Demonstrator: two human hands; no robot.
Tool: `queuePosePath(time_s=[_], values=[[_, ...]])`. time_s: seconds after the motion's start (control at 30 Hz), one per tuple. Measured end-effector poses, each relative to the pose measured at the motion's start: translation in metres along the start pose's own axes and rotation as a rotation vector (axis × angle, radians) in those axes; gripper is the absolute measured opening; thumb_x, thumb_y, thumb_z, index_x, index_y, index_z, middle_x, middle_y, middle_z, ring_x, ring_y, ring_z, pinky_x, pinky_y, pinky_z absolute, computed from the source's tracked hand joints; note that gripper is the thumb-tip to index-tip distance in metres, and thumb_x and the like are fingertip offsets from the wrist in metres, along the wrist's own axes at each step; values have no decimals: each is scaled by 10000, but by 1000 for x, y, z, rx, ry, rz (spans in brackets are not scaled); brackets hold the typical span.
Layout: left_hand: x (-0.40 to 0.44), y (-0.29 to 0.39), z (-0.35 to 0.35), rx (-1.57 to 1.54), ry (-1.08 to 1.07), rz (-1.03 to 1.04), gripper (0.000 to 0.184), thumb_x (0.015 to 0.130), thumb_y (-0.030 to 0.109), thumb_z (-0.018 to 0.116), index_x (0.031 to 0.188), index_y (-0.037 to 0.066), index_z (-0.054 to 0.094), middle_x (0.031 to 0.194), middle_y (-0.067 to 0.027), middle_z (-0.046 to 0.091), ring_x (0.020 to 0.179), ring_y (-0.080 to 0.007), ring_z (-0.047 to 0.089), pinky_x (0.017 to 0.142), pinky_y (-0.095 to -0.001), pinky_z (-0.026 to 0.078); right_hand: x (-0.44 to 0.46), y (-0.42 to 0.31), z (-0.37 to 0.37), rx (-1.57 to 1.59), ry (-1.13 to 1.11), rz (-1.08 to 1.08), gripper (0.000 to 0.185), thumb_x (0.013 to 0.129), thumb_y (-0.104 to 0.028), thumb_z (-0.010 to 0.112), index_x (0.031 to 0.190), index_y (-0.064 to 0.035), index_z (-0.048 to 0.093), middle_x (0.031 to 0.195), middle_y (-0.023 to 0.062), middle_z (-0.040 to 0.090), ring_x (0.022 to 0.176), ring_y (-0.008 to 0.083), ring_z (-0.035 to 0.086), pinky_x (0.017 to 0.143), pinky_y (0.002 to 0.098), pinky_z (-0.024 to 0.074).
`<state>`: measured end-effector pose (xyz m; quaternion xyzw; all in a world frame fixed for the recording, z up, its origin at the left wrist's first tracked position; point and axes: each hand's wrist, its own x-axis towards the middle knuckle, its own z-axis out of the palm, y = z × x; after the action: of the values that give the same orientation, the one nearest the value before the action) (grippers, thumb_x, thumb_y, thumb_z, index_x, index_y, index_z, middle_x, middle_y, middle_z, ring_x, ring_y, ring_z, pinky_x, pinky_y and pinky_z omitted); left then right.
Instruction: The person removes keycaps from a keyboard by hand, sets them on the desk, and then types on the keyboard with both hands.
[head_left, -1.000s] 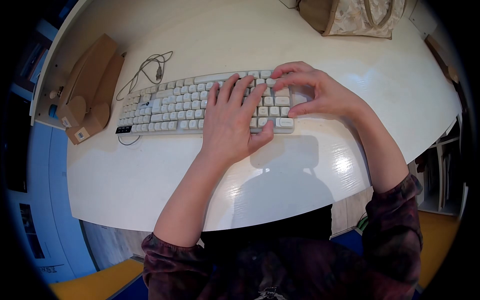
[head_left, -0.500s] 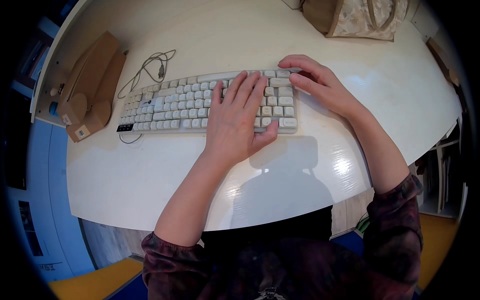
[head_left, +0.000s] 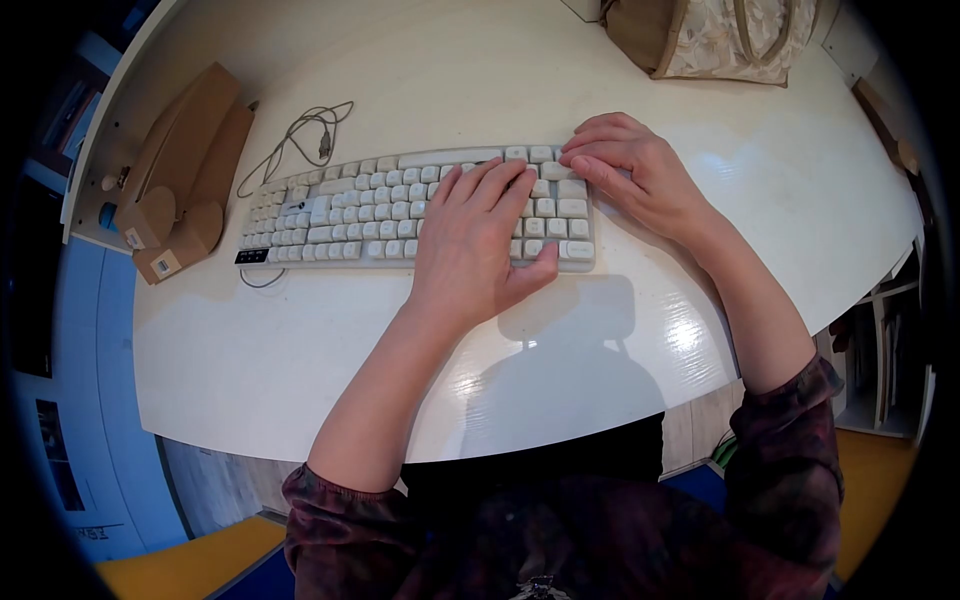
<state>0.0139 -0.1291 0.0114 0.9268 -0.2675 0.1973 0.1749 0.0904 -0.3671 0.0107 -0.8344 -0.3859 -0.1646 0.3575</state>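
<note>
A cream keyboard [head_left: 375, 210] lies on the white desk, its space bar on the far side and its small black display at the near left corner. My left hand [head_left: 470, 235] rests palm down over the right part of the keys, fingers spread and thumb out near the front edge. At the far right corner of the keyboard is my right hand [head_left: 635, 175], fingers bent and close to the thumb, with the fingertips at the corner keys. Whether those fingertips pinch anything is too small to tell.
A thin grey cable [head_left: 290, 140] with a USB plug lies coiled behind the keyboard's left end. Brown cardboard pieces [head_left: 185, 170] stand at the left. A beige patterned bag [head_left: 720, 40] sits at the back right. The white desk [head_left: 270, 370] has a curved front edge.
My right hand has drawn back from the right-hand keys to the far right corner, and its fingers have closed toward the thumb. The keyboard and my left hand have shifted slightly right.
</note>
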Motion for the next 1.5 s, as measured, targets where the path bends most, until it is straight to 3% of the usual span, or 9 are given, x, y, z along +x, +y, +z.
queuePosePath(time_s=[0.1, 0.27, 0.37, 0.47, 0.63, 0.83, 1.03, 1.37, 1.5], values=[[1, 0, 0, 2, 50, 28, 632, 751, 277, 757, 1310, 5, 640, 1342, -146, 617, 1199, -364, 582, 1124, -494, 428, 2, -1, 0, -96, 22, -65, 226, 974, -243, 678, 1031, -54, 787, 992, 92, 757, 1103, 310, 655, 956, 409, 526], [3, 2, -3, -19, 37, 16, 628, 731, 267, 767, 1291, 11, 651, 1331, -127, 628, 1189, -351, 586, 1070, -471, 457, 5, -13, -3, -200, 1, -88, 243, 981, -236, 669, 1105, -50, 767, 1024, 94, 757, 1132, 303, 644, 973, 410, 517], [2, 4, -8, -33, 19, 17, 632, 712, 262, 785, 1282, 19, 658, 1323, -114, 635, 1177, -338, 593, 1044, -460, 472, -2, -5, 3, 203, 26, 194, 270, 997, -232, 652, 1164, -43, 747, 1095, 100, 745, 1165, 305, 623, 982, 422, 512], [0, 7, -13, -62, 6, 64, 647, 693, 267, 814, 1274, 27, 664, 1316, -102, 643, 1140, -324, 616, 993, -436, 507, 2, -6, 13, 133, 157, 81, 284, 1008, -225, 641, 1208, -46, 732, 1132, 107, 731, 1183, 304, 609, 972, 424, 515], [-2, 7, -14, -139, 83, 128, 666, 694, 311, 863, 1272, 41, 672, 1301, -95, 658, 1082, -310, 667, 865, -383, 568, 7, -11, 17, 5, 33, -99, 230, 990, -222, 674, 1091, -38, 768, 1135, 103, 725, 1167, 301, 618, 951, 406, 526], [0, -9, -18, 218, 197, -31, 618, 769, 380, 839, 1264, 39, 698, 1258, -110, 676, 1150, -310, 643, 974, -423, 518, 6, -20, 15, -16, 29, -86, 212, 974, -217, 692, 963, -28, 787, 1116, 98, 729, 1146, 297, 627, 939, 410, 530], [-2, -17, -15, 89, 100, -138, 530, 808, 410, 824, 1168, 28, 753, 1242, -111, 681, 1142, -320, 640, 974, -430, 513, 4, -19, 13, 9, 20, -78, 196, 960, -199, 696, 992, -25, 781, 1117, 105, 729, 1119, 310, 635, 932, 420, 532], [-5, -6, -15, -13, 83, -93, 583, 831, 415, 821, 1261, 39, 701, 1314, -135, 658, 1193, -337, 634, 995, -433, 519, 10, -31, 10, -88, -94, -63, 210, 932, -187, 717, 1070, -37, 768, 1045, 108, 750, 1044, 301, 667, 905, 417, 541], [-2, -13, -19, -37, 164, -168, 503, 898, 383, 764, 1271, 52, 698, 1334, -145, 663, 1213, -343, 623, 1073, -461, 467, 10, -42, 4, 38, -148, 210, 256, 933, -250, 715, 1096, -59, 764, 1076, 95, 754, 1077, 290, 660, 916, 414, 540]])
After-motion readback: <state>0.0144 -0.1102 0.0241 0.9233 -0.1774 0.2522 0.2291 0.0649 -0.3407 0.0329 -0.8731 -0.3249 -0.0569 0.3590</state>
